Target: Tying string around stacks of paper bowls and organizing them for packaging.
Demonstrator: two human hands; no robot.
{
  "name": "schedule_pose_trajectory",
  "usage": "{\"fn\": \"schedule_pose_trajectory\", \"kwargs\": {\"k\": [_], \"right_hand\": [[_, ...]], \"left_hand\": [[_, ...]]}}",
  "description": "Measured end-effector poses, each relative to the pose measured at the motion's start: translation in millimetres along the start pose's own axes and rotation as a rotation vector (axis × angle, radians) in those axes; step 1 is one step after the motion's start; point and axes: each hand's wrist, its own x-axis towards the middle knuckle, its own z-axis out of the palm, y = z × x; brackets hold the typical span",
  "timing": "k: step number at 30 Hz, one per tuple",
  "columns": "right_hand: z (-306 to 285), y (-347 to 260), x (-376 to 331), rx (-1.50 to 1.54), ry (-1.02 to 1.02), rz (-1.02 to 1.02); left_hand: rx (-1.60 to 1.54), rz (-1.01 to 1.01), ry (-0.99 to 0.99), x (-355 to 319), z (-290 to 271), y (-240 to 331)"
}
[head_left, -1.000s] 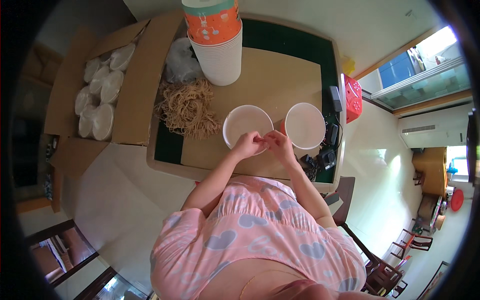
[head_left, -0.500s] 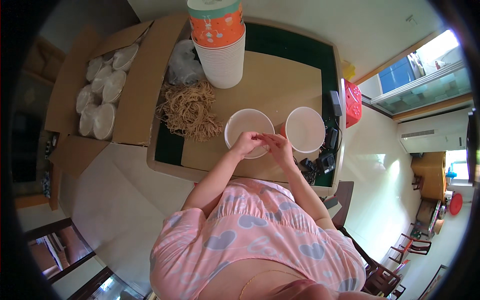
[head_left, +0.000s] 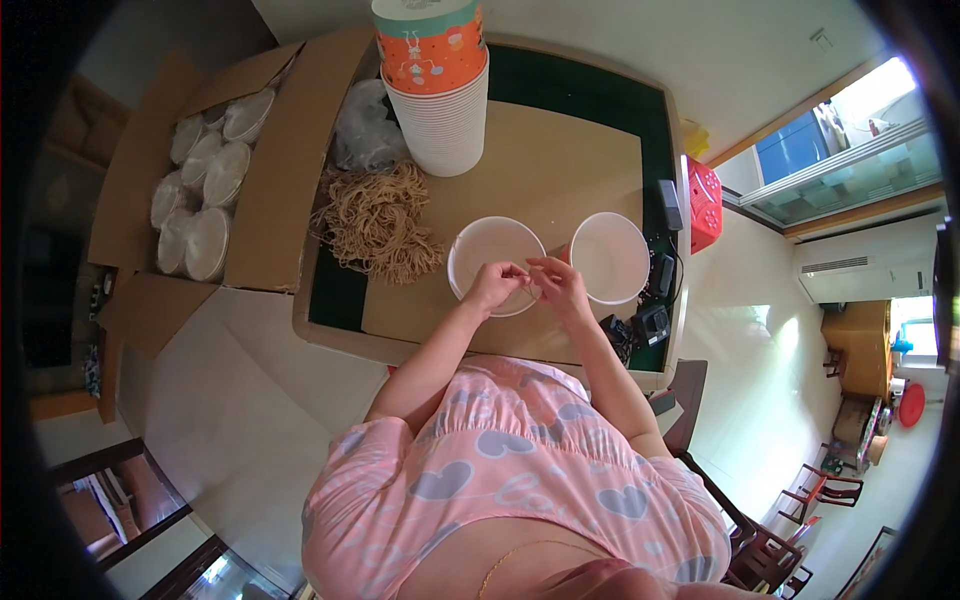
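Two hands' grips [head_left: 528, 283] pinched together, over white bowl [head_left: 482, 255]

- The lidded bowl [head_left: 497, 262] under the hands is white and plain.
- The open bowl [head_left: 609, 256] just beside it is white too.
- The stack of paper bowls [head_left: 444, 120] is white, and the top one [head_left: 428, 40] is orange with small pale figures and a pale green-white band at its rim.
- The heap of rubber bands [head_left: 382, 222] is tan.
- The counter [head_left: 590, 95] is dark green, with a brown cardboard sheet [head_left: 540, 170] on it.
- The cardboard box [head_left: 290, 170] is brown; the lids [head_left: 205, 190] in it are white.
- The crumpled plastic bag [head_left: 365, 130] is clear grey.
- The stool [head_left: 703, 203] is red.
- The dress [head_left: 520, 480] is pink with grey-lilac hearts.
- The floor [head_left: 230, 400] is pale beige.
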Motion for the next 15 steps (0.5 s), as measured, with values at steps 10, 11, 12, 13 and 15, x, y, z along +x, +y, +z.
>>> {"fn": "schedule_pose_trajectory", "kwargs": {"k": [10,11,12,13,15], "right_hand": [[0,12,5,-0.225,0.102,-0.082],[-3,11,5,-0.223,0.114,-0.076],[-3,10,3,-0.243,0.115,-0.096],[-3,9,2,-0.263,0.116,-0.115],[-3,9,2,-0.304,0.115,-0.168]], "left_hand": [[0.098,0.321,0.138,-1,-5,-15],[0.371,0.358,0.097,-7,-8,-3],[0.644,0.393,0.063,-14,-11,5],[0.645,0.392,0.060,-16,-10,6],[0.734,0.576,0.084,-22,-10,8]]}}
